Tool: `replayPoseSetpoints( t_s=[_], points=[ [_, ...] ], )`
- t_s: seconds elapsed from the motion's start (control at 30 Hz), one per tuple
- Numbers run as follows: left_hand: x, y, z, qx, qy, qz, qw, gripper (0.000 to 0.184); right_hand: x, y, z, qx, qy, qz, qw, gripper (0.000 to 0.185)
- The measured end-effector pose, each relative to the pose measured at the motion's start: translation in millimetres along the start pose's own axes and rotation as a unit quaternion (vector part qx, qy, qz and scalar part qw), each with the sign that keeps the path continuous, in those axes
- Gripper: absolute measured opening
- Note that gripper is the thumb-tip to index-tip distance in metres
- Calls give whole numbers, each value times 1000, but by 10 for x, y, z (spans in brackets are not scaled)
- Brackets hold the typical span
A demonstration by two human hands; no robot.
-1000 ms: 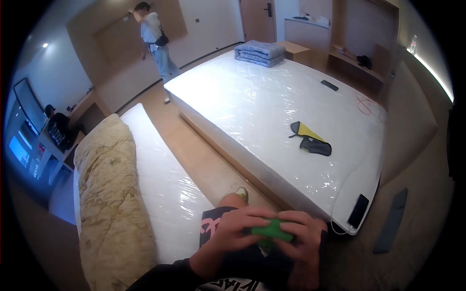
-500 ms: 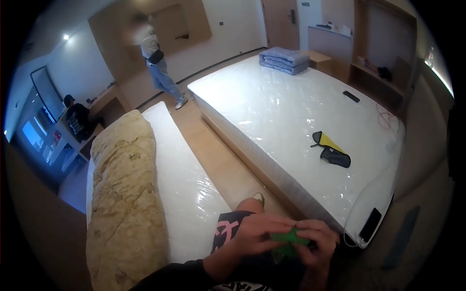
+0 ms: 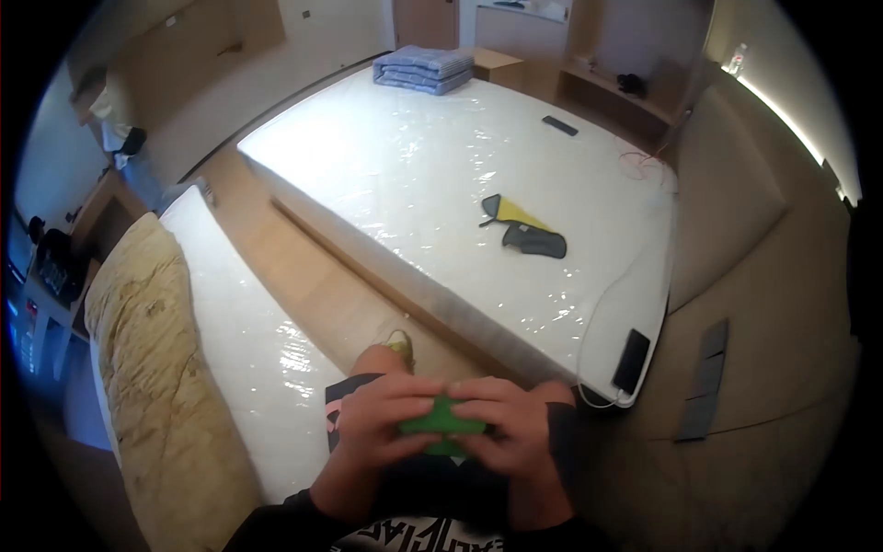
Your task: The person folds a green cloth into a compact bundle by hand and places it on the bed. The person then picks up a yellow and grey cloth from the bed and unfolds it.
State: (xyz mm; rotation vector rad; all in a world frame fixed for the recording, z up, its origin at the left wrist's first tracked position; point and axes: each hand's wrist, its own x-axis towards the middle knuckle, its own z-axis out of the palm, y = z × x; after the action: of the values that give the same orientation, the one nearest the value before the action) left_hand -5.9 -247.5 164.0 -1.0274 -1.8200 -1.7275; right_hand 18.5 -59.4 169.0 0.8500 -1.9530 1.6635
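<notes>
Low in the view, in front of my body, my left hand (image 3: 379,425) and my right hand (image 3: 515,425) hold a small green object (image 3: 443,419) between them. It looks flat-sided, perhaps folded, but its kind is unclear. The left fingers and thumb grip its left side. On its right side, the right fingers press along the top while the thumb is below. Both hands are closed around it, and they cover much of its edges.
A plastic-covered mattress (image 3: 405,193) bears a yellow-and-black pouch (image 3: 533,230), a folded blue blanket (image 3: 423,72), a dark phone-like slab (image 3: 559,125) and a cabled black device (image 3: 631,361). At left, a tan quilt (image 3: 166,368) lies on another mattress (image 3: 248,340). A person (image 3: 120,129) stands far left.
My view has swung right, so the room shifts left in it. Both hands still hold the green object, now level in front of me. The standing person appears farther left.
</notes>
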Motion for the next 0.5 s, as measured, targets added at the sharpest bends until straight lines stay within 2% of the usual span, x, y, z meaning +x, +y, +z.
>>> replayPoseSetpoints(
  t_s=[0.07, 0.3, 0.37, 0.5],
  points=[
    [-11, -37, 5, 11, -13, 26, 1000, 31, 1, 1, -58, -10, -7, -14, 1000, 32],
    [-33, -90, 21, 6, -26, 17, 1000, 30, -25, -27, -106, -10, -12, 29, 999, 34],
    [-42, -89, 17, 13, -33, -5, 999, 30, 42, -115, -142, -58, -41, 51, 996, 36],
    [-18, -53, 38, -8, -23, -43, 999, 26, 72, -58, -99, -46, -26, 52, 997, 37]
  ],
)
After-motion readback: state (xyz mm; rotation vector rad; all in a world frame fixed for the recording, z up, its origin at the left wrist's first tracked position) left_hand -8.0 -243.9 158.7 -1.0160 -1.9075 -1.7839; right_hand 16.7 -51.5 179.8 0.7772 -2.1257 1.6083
